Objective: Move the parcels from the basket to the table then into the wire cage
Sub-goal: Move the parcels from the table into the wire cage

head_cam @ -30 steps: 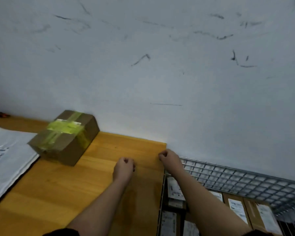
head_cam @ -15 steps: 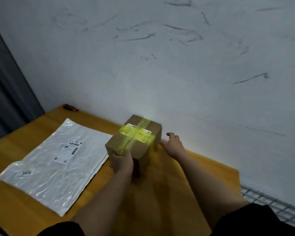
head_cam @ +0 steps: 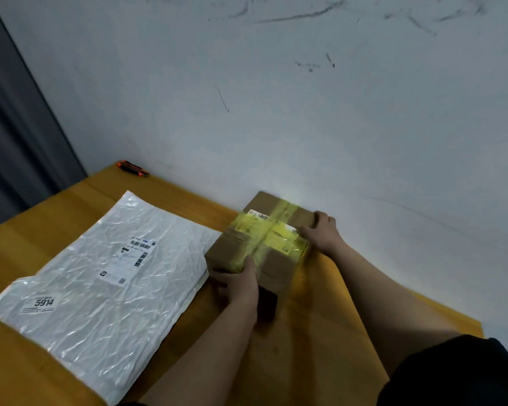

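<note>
At the upper left of the frame we see a small orange-and-black tool (head_cam: 133, 169) lying at the far edge of the wooden table (head_cam: 320, 347), close to the wall. Below it, filling the left and lower left, a flat white plastic mailer (head_cam: 106, 288) rests on the table with its labels facing up. Just right of it, near the centre, sits a cardboard box (head_cam: 258, 244) crossed with yellow tape, its near left corner at the mailer's edge. Our left hand (head_cam: 238, 284) grips the box's near side, thumb up on the top edge and fingers curled against the front face. Our right hand (head_cam: 323, 231) holds the far right edge, fingers bent over the corner; the glare there makes it hard to say how firmly. The box looks to be resting on the table, or barely off it. Neither basket nor wire cage shows here, so we judge these two parcels have reached the table and the box is next to go to the cage, with the mailer left to follow
</note>
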Motion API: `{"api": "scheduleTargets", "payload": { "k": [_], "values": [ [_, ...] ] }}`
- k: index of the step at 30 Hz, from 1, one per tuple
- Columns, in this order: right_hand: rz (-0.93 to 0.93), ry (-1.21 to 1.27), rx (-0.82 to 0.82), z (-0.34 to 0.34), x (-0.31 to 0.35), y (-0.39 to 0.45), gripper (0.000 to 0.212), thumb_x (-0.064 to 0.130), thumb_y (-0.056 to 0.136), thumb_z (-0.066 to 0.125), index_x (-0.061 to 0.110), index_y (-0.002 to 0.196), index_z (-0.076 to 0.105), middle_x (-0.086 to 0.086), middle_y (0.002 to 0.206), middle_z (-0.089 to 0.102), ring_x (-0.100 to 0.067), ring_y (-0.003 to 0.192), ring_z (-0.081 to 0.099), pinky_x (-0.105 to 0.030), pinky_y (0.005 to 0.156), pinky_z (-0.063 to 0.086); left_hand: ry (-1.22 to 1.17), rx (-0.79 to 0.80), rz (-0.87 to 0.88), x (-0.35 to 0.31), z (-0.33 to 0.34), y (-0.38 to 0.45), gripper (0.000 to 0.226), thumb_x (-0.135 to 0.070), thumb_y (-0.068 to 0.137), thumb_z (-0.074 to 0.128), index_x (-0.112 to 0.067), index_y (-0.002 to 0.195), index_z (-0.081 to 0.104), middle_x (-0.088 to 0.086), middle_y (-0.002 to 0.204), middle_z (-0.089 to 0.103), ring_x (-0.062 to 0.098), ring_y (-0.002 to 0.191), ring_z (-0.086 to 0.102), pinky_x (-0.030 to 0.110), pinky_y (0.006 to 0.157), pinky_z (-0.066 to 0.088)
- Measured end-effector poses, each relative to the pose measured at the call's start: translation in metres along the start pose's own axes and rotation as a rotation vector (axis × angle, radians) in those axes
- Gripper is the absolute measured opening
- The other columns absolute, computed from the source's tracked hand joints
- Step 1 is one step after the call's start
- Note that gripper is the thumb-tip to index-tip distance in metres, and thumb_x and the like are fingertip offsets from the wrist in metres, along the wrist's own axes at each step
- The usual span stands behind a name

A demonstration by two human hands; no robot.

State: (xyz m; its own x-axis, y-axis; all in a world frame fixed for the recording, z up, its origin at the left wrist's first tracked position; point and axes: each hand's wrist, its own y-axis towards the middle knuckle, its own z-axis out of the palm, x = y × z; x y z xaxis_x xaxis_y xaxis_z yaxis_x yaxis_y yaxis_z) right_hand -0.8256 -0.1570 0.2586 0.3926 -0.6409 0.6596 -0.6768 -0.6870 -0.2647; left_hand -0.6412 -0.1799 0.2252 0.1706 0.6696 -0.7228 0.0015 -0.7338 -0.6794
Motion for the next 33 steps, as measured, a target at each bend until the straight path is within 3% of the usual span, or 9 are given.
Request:
{"api": "scheduleTargets", "payload": {
  "k": [4, 11, 16, 20, 24, 28, 30, 33],
  "values": [
    [0.028, 0.078, -0.070, 0.005, -0.002, 0.013, 0.074, 0.032, 0.087, 0.065, 0.006, 0.146, 0.029, -0.013, 0.144, 0.028, -0.032, 0.127, 0.044, -0.041, 0.107, 0.039, -0.028, 0.014, 0.013, 0.000, -0.002, 0.010, 0.095, -0.054, 0.089, 0.054, -0.024, 0.152, -0.011, 0.013, 0.157, 0.014, 0.036, 0.138, 0.027, 0.048, 0.108, 0.029],
    [0.129, -0.063, -0.044, 0.007, -0.017, 0.004, 0.067, 0.063, 0.088, 0.047, 0.018, 0.138, 0.048, -0.015, 0.134, 0.037, -0.036, 0.124, 0.044, -0.045, 0.107, 0.039, -0.215, 0.052, 0.075, 0.008, -0.017, 0.016, 0.084, -0.041, 0.089, 0.062, -0.031, 0.152, 0.007, 0.012, 0.149, 0.033, 0.036, 0.127, 0.045, 0.050, 0.102, 0.043],
    [0.172, 0.059, -0.085, 0.004, -0.030, -0.028, 0.058, 0.059, 0.088, 0.051, 0.009, 0.117, 0.054, -0.013, 0.120, 0.059, -0.032, 0.109, 0.056, -0.035, 0.085, 0.045, -0.311, 0.095, 0.044, 0.007, -0.027, -0.006, 0.077, -0.040, 0.086, 0.066, -0.035, 0.149, 0.022, 0.008, 0.146, 0.041, 0.034, 0.122, 0.050, 0.052, 0.099, 0.046],
    [0.211, 0.153, -0.119, -0.021, -0.040, -0.065, 0.060, 0.060, 0.087, 0.053, 0.009, 0.117, 0.053, -0.012, 0.119, 0.060, -0.030, 0.106, 0.056, -0.036, 0.084, 0.045, -0.200, 0.148, 0.167, 0.001, -0.034, -0.034, 0.074, -0.043, 0.089, 0.062, -0.029, 0.150, 0.023, 0.006, 0.149, 0.038, 0.032, 0.127, 0.046, 0.046, 0.102, 0.043],
    [0.246, 0.316, -0.169, -0.052, -0.043, -0.111, 0.068, 0.055, 0.088, 0.055, 0.009, 0.134, 0.035, -0.014, 0.130, 0.053, -0.033, 0.114, 0.054, -0.043, 0.098, 0.045, -0.069, 0.199, 0.334, -0.016, -0.032, -0.075, 0.065, -0.036, 0.092, 0.059, -0.025, 0.149, 0.028, 0.006, 0.147, 0.040, 0.027, 0.124, 0.048, 0.032, 0.090, 0.040],
    [0.261, 0.389, -0.191, -0.097, -0.067, -0.167, 0.072, 0.059, 0.088, 0.053, 0.015, 0.141, 0.034, -0.012, 0.133, 0.052, -0.033, 0.117, 0.054, -0.046, 0.101, 0.044, 0.021, 0.365, 0.383, -0.020, -0.019, -0.123, 0.058, -0.036, 0.090, 0.062, -0.025, 0.142, 0.038, 0.001, 0.124, 0.054, 0.022, 0.098, 0.054, 0.035, 0.083, 0.048],
    [0.274, 0.450, -0.241, -0.122, -0.085, -0.193, 0.072, 0.062, 0.085, 0.055, 0.017, 0.137, 0.039, -0.012, 0.131, 0.054, -0.033, 0.115, 0.055, -0.049, 0.101, 0.045, 0.076, 0.448, 0.405, -0.020, -0.010, -0.151, 0.060, -0.036, 0.090, 0.062, -0.023, 0.143, 0.037, 0.002, 0.122, 0.054, 0.023, 0.099, 0.056, 0.034, 0.081, 0.048],
    [0.317, 0.536, -0.309, -0.161, -0.109, -0.236, 0.073, 0.059, 0.085, 0.057, 0.011, 0.135, 0.035, -0.014, 0.130, 0.052, -0.035, 0.114, 0.054, -0.050, 0.100, 0.045, 0.135, 0.566, 0.414, -0.012, 0.009, -0.191, 0.077, -0.047, 0.081, 0.069, -0.024, 0.145, 0.034, 0.003, 0.133, 0.053, 0.026, 0.111, 0.057, 0.043, 0.093, 0.050]
  ]
}}
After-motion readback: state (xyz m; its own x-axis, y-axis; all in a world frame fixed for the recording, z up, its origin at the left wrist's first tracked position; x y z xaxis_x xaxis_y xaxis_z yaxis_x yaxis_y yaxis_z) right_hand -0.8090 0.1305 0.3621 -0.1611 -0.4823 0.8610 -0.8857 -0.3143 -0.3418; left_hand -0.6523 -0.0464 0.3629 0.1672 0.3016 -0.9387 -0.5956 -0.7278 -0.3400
